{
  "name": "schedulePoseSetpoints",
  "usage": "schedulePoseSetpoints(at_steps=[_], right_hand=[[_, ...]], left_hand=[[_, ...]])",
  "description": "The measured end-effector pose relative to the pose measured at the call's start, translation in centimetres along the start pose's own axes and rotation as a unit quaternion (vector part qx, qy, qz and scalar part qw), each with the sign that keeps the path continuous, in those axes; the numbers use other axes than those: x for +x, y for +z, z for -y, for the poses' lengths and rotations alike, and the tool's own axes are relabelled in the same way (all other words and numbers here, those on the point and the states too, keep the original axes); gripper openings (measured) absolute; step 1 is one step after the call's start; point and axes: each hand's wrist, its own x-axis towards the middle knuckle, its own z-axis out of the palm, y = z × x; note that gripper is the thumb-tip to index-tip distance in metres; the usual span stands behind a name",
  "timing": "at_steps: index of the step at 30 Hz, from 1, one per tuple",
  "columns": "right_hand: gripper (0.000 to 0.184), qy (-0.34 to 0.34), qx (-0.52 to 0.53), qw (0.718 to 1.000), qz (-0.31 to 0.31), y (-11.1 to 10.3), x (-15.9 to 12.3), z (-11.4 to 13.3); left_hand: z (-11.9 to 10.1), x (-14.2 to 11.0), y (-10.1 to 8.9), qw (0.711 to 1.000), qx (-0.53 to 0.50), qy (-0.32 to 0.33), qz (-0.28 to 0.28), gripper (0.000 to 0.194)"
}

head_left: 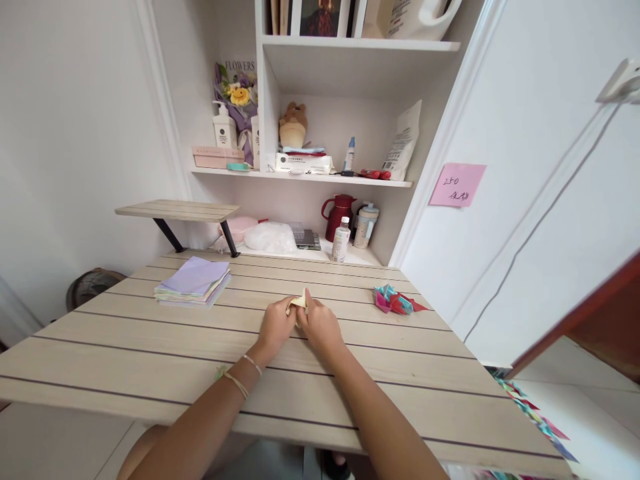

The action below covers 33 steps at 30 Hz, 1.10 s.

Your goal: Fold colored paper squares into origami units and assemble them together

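Looking down at a pale table [295,390] with dark lines across it; near its middle, a small piece of yellow paper [299,302], held up between two bare hands; gripped from one side by the left hand [276,327], fingers curled in around it, and from the other by the right hand [320,325], fingers likewise bent and pinching (exact folds too small to tell); on the near side of the yellow paper, pale bracelets [237,384] worn on the left; left of the yellow paper, a loose stack of pastel sheets [193,283], lilac uppermost; right of the yellow paper, well apart, a cluster of folded shapes [397,301] in red, pink and blue; beyond the yellow paper, a clear bottle [341,241] with a white cap, beside a dark red jug [339,217].
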Motion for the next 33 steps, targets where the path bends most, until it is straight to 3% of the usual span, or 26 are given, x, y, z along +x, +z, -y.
schedulePoseSetpoints(at_steps=[3,7,10,12,15,19,22,25,29,33], right_hand=[[0.06,0.019,-0.004,0.999,-0.044,0.1,0.1,-0.1],[0.068,0.003,-0.023,0.989,-0.149,0.2,0.0,-0.2],[0.061,-0.034,-0.032,0.976,-0.212,0.3,-0.1,-0.4],[0.047,-0.062,-0.027,0.973,-0.22,0.4,-0.1,-0.6],[0.025,-0.089,-0.016,0.976,-0.197,0.7,-0.1,-0.6],[0.019,-0.092,0.007,0.987,-0.132,0.9,-0.1,-0.4],[0.022,-0.079,0.053,0.992,-0.086,0.9,-0.2,-0.3],[0.031,-0.061,0.124,0.988,-0.074,0.7,-0.1,-0.7],[0.037,-0.052,0.258,0.963,-0.06,0.5,0.7,-2.1],[0.034,-0.011,0.4,0.916,0.001,0.8,1.7,-3.8]], left_hand=[[0.2,0.1,0.0,0.999,0.037,-0.029,-0.011,0.015],[0.4,0.2,0.2,0.997,0.026,-0.075,-0.004,0.013],[0.4,0.1,0.4,0.994,-0.016,-0.11,0.02,0.015],[0.4,0.2,0.4,0.992,-0.023,-0.122,0.032,0.016],[0.5,0.2,0.3,0.993,0.024,-0.106,0.035,0.018],[0.6,0.2,0.2,0.996,0.066,-0.058,0.019,0.018],[0.6,0.1,0.2,0.999,0.003,-0.034,0.004,0.018],[0.8,0.1,0.5,0.992,-0.109,-0.06,0.009,0.023],[0.9,0.4,0.8,0.943,-0.285,-0.167,0.043,0.023],[0.9,0.9,0.2,0.891,-0.389,-0.215,0.093,0.033]])
